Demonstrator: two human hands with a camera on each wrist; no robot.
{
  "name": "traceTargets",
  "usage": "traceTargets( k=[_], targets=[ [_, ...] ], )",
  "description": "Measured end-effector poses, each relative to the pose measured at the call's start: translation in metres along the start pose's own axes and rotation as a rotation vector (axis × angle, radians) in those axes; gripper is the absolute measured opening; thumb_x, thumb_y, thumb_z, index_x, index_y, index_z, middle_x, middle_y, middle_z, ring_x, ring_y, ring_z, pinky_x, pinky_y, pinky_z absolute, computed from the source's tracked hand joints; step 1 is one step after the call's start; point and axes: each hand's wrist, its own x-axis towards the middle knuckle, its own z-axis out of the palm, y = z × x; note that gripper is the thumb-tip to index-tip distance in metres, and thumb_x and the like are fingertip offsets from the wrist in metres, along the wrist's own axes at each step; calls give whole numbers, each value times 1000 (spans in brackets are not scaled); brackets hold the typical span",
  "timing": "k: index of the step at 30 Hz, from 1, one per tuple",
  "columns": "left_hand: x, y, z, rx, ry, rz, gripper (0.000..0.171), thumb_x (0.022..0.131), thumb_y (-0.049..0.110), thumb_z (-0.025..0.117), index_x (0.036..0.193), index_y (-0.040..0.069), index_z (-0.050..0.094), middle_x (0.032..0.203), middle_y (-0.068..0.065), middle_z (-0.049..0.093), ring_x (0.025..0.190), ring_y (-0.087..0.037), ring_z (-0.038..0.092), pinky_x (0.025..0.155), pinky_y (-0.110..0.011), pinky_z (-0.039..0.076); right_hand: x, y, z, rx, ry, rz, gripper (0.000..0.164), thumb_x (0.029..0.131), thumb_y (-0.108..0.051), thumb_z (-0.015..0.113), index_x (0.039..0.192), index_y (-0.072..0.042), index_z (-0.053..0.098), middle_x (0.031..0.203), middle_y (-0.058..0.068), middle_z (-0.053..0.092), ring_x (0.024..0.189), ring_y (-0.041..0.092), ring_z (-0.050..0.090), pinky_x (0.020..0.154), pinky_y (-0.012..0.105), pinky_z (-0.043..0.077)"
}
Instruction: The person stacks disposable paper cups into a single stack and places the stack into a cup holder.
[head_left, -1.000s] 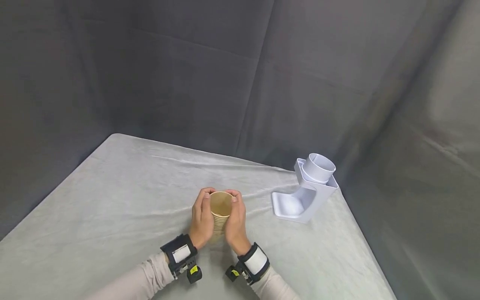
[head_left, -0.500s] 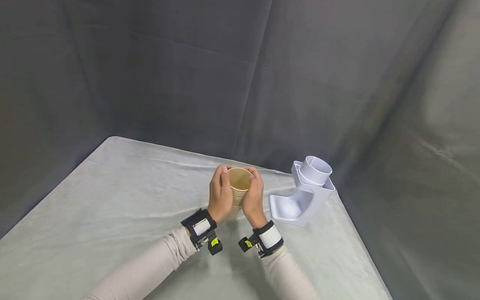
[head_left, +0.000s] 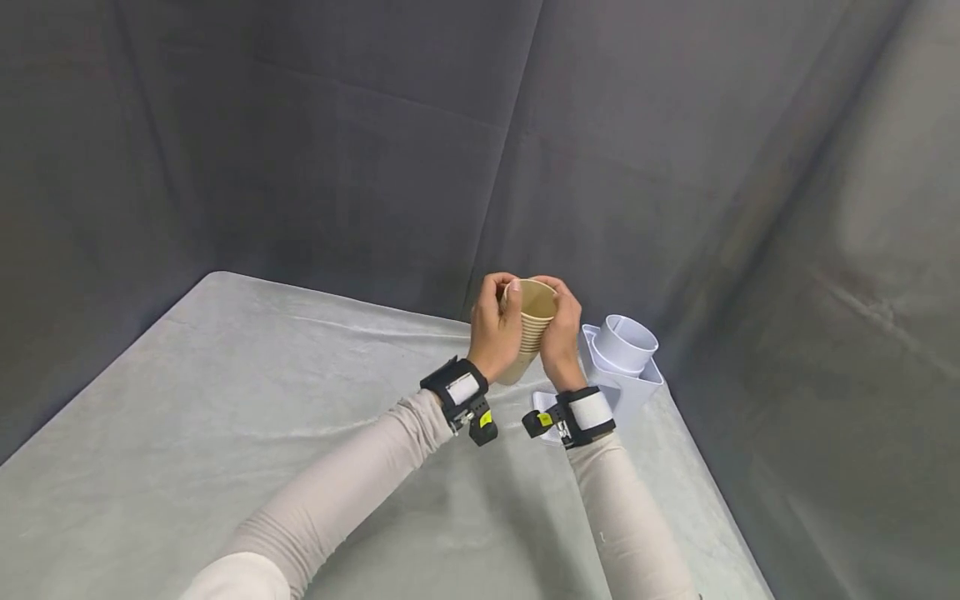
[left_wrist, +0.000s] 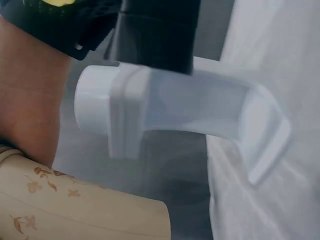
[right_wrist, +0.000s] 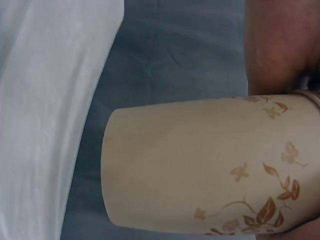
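A stack of beige paper cups [head_left: 536, 323] is held upright, tilted slightly, between both hands above the table. My left hand [head_left: 495, 332] grips its left side, thumb near the top rim. From the right side my right hand [head_left: 561, 335] curls round the same rims. Brown leaf and flower prints show on the lowest cup [right_wrist: 200, 165] in the right wrist view. Close behind the right wrist stands a white plastic stand [head_left: 628, 392] with a round tube [head_left: 627, 343] on top; the wrist and its strap hide part of its base.
The table [head_left: 225, 400] is covered in pale grey cloth. Dark grey curtains [head_left: 360, 167] hang behind it and along the right side. Black straps with small cameras sit on both wrists.
Both hands have carried the cup stack up, away from me and to the right, toward the white stand. The right forearm now overlaps the stand's base.
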Motion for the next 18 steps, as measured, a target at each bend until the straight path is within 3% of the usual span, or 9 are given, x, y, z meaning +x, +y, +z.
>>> traceTargets(
  k=[4, 6, 13, 18],
  targets=[
    [11, 8, 21, 3, -14, 12, 88, 97, 77, 20, 121, -2, 52, 109, -22, 60, 101, -34, 60, 89, -47, 49, 17, -2, -17, 48, 32, 39, 49, 99, -19, 27, 109, 7, 67, 94, -1, 68, 84, 7, 57, 75, 21, 44],
    [17, 12, 31, 6, -10, 8, 94, 93, 82, 19, 121, -1, 53, 110, -21, 59, 101, -33, 60, 89, -45, 49, 25, -3, -25, 94, 52, 53, 48, 99, -18, 27, 108, 5, 68, 91, -9, 66, 84, 6, 58, 75, 21, 45],
    [36, 32, 69, -8, -12, -2, 50, 100, 44, 42, 120, 0, 57, 110, -18, 61, 103, -30, 61, 90, -35, 48, 48, -10, -54, 148, 144, 71, 44, 98, -18, 25, 96, -15, 69, 86, -13, 66, 79, 6, 58, 71, 21, 45],
    [45, 43, 89, -28, -26, -13, 40, 102, 35, 46, 121, 2, 57, 112, -16, 62, 105, -28, 61, 90, -30, 47, 63, -15, -74, 143, 170, 54, 44, 98, -18, 26, 92, -21, 70, 85, -12, 67, 78, 6, 59, 70, 22, 46]
  ],
)
